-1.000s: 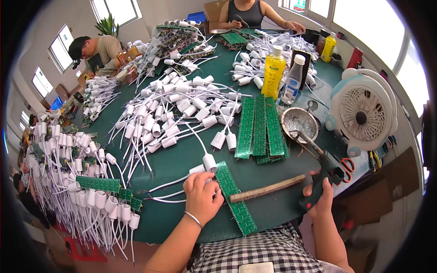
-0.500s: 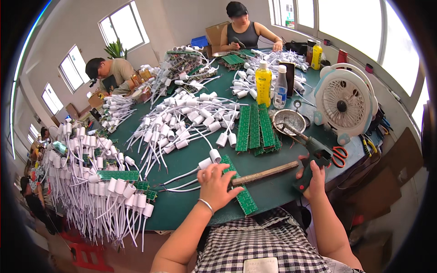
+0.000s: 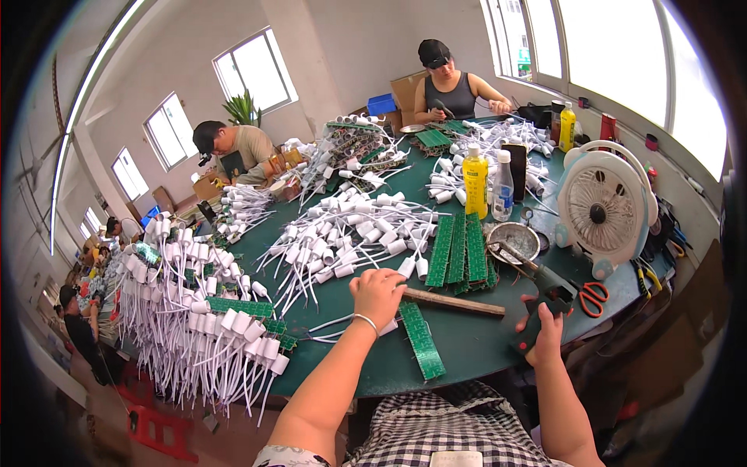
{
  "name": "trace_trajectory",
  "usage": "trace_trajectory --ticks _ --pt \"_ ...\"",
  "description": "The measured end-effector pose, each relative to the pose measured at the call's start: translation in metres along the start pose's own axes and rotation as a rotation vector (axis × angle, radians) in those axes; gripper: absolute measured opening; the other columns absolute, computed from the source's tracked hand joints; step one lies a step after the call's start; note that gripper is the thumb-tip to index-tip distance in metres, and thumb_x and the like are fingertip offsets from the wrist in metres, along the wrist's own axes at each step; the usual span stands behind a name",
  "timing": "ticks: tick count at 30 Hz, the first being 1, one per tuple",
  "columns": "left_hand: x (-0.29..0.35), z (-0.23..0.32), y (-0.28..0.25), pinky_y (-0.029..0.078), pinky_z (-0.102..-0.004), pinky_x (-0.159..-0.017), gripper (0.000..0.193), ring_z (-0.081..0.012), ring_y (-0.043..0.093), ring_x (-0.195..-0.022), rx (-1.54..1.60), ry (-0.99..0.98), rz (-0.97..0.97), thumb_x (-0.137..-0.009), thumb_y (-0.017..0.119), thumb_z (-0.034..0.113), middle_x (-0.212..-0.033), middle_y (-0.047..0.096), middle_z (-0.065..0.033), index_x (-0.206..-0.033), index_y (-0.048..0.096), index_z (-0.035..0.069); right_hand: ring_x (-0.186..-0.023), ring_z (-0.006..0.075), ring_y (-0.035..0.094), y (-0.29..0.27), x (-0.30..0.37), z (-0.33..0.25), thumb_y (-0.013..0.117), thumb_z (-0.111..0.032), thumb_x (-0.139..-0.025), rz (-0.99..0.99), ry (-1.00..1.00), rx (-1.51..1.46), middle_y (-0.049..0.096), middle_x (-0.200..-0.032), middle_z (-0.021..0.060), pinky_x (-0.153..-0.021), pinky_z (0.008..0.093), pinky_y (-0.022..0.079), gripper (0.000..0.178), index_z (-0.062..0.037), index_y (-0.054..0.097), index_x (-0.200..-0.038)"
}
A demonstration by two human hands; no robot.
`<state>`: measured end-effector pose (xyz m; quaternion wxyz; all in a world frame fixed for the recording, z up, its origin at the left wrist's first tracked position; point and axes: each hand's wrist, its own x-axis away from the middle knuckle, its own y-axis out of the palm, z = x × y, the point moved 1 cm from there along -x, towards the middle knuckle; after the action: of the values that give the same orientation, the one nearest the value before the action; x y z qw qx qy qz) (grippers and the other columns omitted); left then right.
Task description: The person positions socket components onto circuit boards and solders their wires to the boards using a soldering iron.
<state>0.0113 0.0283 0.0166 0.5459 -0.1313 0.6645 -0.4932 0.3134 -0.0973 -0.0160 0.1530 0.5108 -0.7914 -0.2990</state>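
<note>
My left hand (image 3: 378,297) is closed round the left end of a narrow wooden stick (image 3: 459,302), which lies across the far end of a green circuit board strip (image 3: 422,341) near the table's front edge. White lamp holders with white wires (image 3: 331,330) lie partly hidden beneath my left wrist. In my right hand (image 3: 545,331) is a dark green soldering gun (image 3: 554,289), gripped by its handle. Its long nose points toward a round metal dish (image 3: 531,240). Several more green circuit board strips (image 3: 457,251) are stacked beyond the stick.
Piles of white wired lamp holders (image 3: 350,233) fill the middle and left of the green table (image 3: 311,373). A fan (image 3: 599,214), orange-handled scissors (image 3: 594,299), a yellow bottle (image 3: 475,183) and a clear bottle (image 3: 503,187) stand or lie at right. Two people (image 3: 455,89) work across the table.
My left hand has moved away from me and closed on the stick's left end, shifting and turning the stick. The whole view has tilted. My right hand still holds the soldering gun.
</note>
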Motion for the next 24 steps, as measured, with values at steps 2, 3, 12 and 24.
trace_trajectory --ticks 2,3,12,24 --pt "-0.003 -0.024 0.003 0.039 -0.0427 -0.086 0.013 -0.0238 0.054 -0.098 0.183 -0.165 -0.001 -0.078 0.067 0.021 -0.098 0.062 0.0013 -0.091 0.068 0.019 -0.057 0.0195 0.057 0.0 -0.002 0.002 0.055 -0.018 -0.087 -0.002 0.006 0.0 0.06 -0.108 0.0144 -0.049 0.0306 0.047 0.038 -0.0037 0.043 -0.121" --pt "-0.001 -0.04 0.007 0.039 -0.0427 -0.086 0.013 -0.0238 0.054 -0.098 0.184 -0.169 0.0 -0.078 0.067 0.021 -0.098 0.062 0.0013 -0.091 0.068 0.019 -0.057 0.0196 0.057 -0.001 -0.004 0.004 0.055 -0.018 -0.087 0.0 0.008 0.005 0.06 -0.108 0.0146 -0.049 0.0306 0.047 0.039 -0.0039 0.043 -0.121" --pt "0.02 -0.163 0.016 0.042 -0.0449 -0.088 0.04 -0.0289 0.052 -0.108 -0.094 -0.621 -0.047 -0.076 0.07 0.016 -0.111 0.056 -0.0078 -0.113 0.055 0.016 -0.056 0.0201 0.057 0.002 -0.004 0.005 0.054 -0.019 -0.088 0.003 0.009 0.084 0.058 -0.109 0.0161 -0.048 0.0308 0.047 0.039 -0.0057 0.041 -0.122" --pt "0.005 -0.159 -0.014 0.039 -0.0438 -0.09 0.039 -0.0265 0.052 -0.106 -0.183 -0.617 -0.346 -0.072 0.076 0.038 -0.107 0.059 -0.0077 -0.101 0.065 0.015 -0.053 0.0169 0.054 0.001 -0.005 0.004 0.054 -0.021 -0.089 0.167 -0.045 0.114 0.058 -0.108 0.0127 -0.047 0.0299 0.048 0.035 -0.0087 0.042 -0.12"
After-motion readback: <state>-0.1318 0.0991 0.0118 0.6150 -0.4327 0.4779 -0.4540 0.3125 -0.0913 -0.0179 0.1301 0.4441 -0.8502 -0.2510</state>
